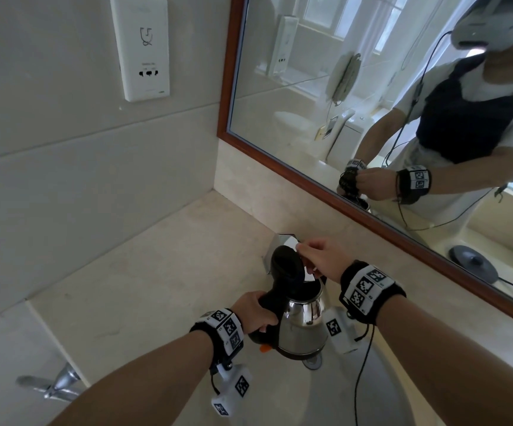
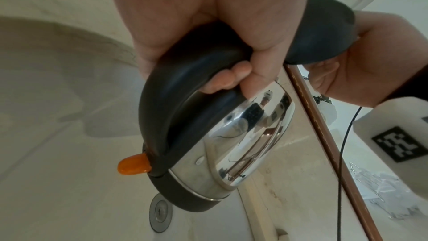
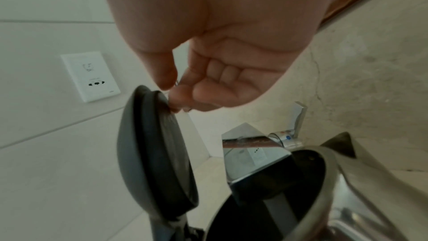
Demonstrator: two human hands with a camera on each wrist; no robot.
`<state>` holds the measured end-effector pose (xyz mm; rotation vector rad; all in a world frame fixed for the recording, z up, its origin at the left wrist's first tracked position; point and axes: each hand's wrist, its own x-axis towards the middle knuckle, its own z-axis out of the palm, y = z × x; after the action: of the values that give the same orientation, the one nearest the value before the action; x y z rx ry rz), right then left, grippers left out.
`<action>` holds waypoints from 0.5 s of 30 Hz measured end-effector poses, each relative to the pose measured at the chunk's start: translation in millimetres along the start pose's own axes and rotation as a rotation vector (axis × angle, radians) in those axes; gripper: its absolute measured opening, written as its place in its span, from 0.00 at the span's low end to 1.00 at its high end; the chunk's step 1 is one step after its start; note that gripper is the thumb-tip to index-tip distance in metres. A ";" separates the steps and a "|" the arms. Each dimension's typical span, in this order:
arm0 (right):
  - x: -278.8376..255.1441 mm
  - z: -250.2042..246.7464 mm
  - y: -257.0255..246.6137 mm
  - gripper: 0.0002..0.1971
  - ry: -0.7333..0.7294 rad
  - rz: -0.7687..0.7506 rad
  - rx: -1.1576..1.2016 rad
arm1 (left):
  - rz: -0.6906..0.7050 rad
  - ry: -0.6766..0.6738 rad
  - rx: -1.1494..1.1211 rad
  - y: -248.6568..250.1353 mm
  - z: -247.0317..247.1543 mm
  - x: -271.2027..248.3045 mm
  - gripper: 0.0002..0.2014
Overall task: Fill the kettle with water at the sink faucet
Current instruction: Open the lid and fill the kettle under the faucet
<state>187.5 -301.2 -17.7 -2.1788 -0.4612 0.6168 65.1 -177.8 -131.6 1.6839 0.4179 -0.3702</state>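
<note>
Left hand (image 1: 253, 312) is wrapped tight around the black handle (image 2: 176, 98) of the kettle (image 1: 302, 324), holding it up over the sink basin (image 1: 335, 404), right above the drain (image 1: 312, 362). Lid (image 1: 287, 265) is hinged up near vertical. Right hand (image 1: 322, 259) is at the lid's top edge, thumb and forefinger closed on or just against the rim; the right wrist view shows fingertips (image 3: 176, 102) touching the lid's inner edge, but I can't tell if it's a true pinch or just a prop. The faucet spout (image 3: 250, 155) sits in the open mouth (image 3: 277, 190) of the kettle. No water stream visible, so filling looks not yet started.

Risks from here:
- Lid drops if the right hand lets go to reach the tap and the hinge doesn't hold. It would land on the spout or block the flow.
- The whole load is on one hand. As water goes in, the weight climbs, the wrist sags, the mouth slides off the spout and water runs down the outside.
- Wet base: the orange switch (image 2: 134, 164) and the bottom contacts are low on the body. Splash there is bad before it goes back on the power base (image 1: 473, 265).
- Overfill: the interior is dark and no level mark is visible from above.
- Cables (image 1: 361, 373) off the wrist rig hang into the basin near the flow path.
</note>
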 end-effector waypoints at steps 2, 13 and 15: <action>-0.9 2.5 0.4 0.15 -0.027 -0.012 -0.011 | 0.001 -0.002 -0.016 -5.3 2.2 0.7 0.10; 9.1 -0.7 8.6 0.15 -0.043 0.056 -0.028 | 0.037 -0.027 -0.031 -12.9 3.6 6.2 0.12; 10.9 -2.3 9.9 0.15 -0.033 0.071 -0.013 | 0.039 -0.029 -0.036 -11.7 2.5 5.1 0.11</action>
<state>198.9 -303.0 -27.2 -2.2077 -0.4073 0.6909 64.1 -178.3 -144.6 1.6479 0.3672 -0.3560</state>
